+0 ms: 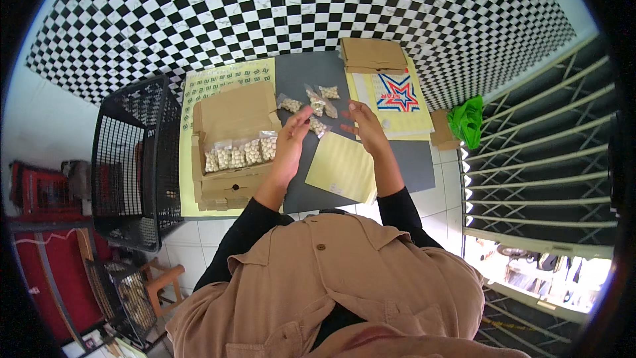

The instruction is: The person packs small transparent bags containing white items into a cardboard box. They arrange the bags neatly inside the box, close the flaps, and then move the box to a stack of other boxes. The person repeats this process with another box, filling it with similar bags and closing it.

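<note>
My left hand (293, 141) is raised beside a loose group of small clear bags of pale, round pieces, its fingertips by the bag (318, 127) closest to me. Across the group, my right hand (363, 127) hovers with fingers apart and nothing in it. More bags lie just beyond: one at the left (290, 104), one in the middle (316, 103) and one farther back (329, 92). An open cardboard box (233, 109) on the left holds a row of similar bags (238, 155). Between my forearms lies a yellow paper sheet (343, 166).
A closed cardboard box (373, 54) sits at the back right, behind a printed star sheet (398, 92) on yellow paper. A black plastic crate (131, 164) stands left of the grey table (308, 67). To its right are a green plastic bag (466, 122) and a folding metal gate (536, 174).
</note>
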`<state>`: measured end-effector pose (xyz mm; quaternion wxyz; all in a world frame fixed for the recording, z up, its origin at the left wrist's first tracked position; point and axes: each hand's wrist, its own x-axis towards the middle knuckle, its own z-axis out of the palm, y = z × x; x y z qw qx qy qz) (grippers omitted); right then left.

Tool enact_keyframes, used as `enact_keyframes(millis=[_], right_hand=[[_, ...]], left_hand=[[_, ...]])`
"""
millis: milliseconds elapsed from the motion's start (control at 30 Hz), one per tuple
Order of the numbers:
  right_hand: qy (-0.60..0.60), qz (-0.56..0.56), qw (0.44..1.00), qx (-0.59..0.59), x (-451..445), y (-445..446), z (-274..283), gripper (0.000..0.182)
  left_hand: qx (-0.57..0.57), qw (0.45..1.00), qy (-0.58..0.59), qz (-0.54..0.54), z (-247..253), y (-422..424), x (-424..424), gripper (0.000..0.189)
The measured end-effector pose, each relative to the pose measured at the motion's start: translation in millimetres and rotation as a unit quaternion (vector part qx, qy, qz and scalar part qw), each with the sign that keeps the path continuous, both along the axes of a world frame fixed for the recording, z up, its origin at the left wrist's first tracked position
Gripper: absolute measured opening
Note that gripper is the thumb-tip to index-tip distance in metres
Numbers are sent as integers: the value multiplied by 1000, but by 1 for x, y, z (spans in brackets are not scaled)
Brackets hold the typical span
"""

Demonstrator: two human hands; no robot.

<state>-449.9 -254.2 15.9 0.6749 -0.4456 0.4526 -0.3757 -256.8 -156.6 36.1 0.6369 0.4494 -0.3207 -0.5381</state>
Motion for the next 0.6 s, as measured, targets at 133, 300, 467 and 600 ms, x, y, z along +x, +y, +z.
enact_keyframes(millis=[133,300,467,600], right_hand=[[40,-39,998,-20,-20,45,-2,49],[50,-151,987,-32,-20,139,-16,40],[39,-255,966,34,-1,262,-56,34],[32,-291,956,30,34,346,-64,33]], left_hand=[[5,994,-13,-111,8,28,-10,30],[-21,963,-56,-263,23,69,-8,22],[-44,920,-47,-387,23,127,-15,22],[-18,876,-51,-479,9,182,-22,25]])
